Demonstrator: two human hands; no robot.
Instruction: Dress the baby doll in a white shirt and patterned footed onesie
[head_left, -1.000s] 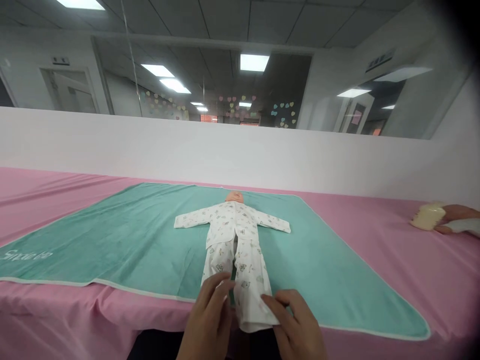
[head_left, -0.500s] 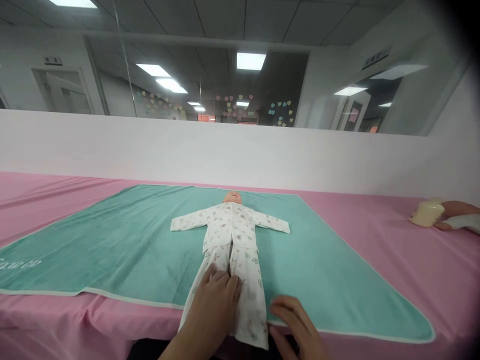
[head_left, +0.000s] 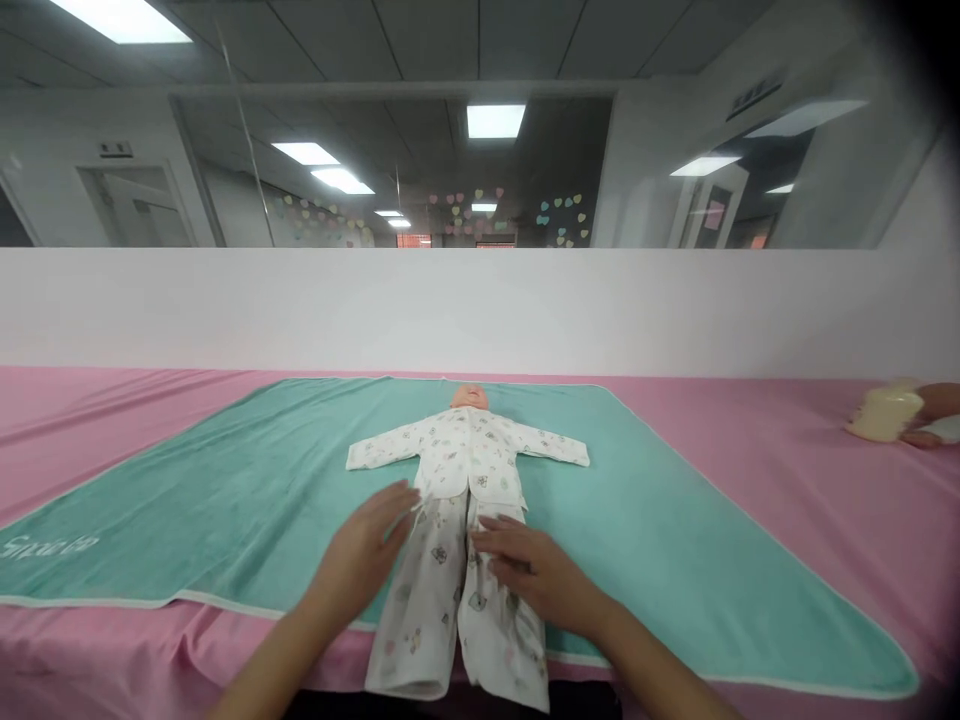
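Note:
A baby doll (head_left: pixel 470 397) lies on its back with its head at the far side, dressed in a white patterned jacket (head_left: pixel 466 455). Matching white trousers (head_left: pixel 427 610) stretch toward me, their cuffs hanging at the table's near edge. My left hand (head_left: pixel 373 545) is at the left side of the trousers' waist, fingers extended, fingertips near the jacket hem. Over the right trouser leg is my right hand (head_left: pixel 536 570), fingers stretched out and holding nothing; whether it touches the cloth I cannot tell.
Beneath the doll a green blanket (head_left: pixel 645 560) with white edging covers part of the pink tablecloth (head_left: pixel 720 420). At far right, another person's hand (head_left: pixel 930 430) is by a cream-coloured bottle (head_left: pixel 885 412). A low white wall (head_left: pixel 480 310) with glass above stands behind.
My left hand has moved up and left off the middle of the trousers. My right hand has come up and inward over the right leg. The view has shifted slightly.

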